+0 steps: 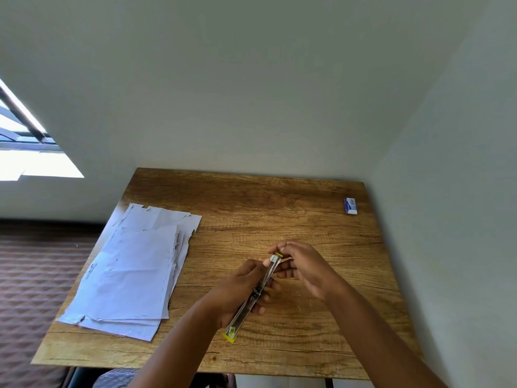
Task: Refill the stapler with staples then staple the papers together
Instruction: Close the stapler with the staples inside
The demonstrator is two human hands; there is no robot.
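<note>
A long metal stapler with yellow ends (258, 289) is held above the wooden table (279, 214), pointing away from me. My left hand (237, 295) grips its middle from the left, fingers wrapped round it. At the stapler's far tip, the curled fingers of my right hand (302, 264) pinch something; what they hold there is too small to tell. A stack of white, torn-edged papers (131, 273) lies on the left part of the table. A small blue and white staple box (350, 205) sits at the far right of the table.
The table stands in a corner, with a wall behind it and a wall along its right side. A few loose staples (303, 305) lie on the wood near my right wrist. Left of the table there is patterned floor and a bright window.
</note>
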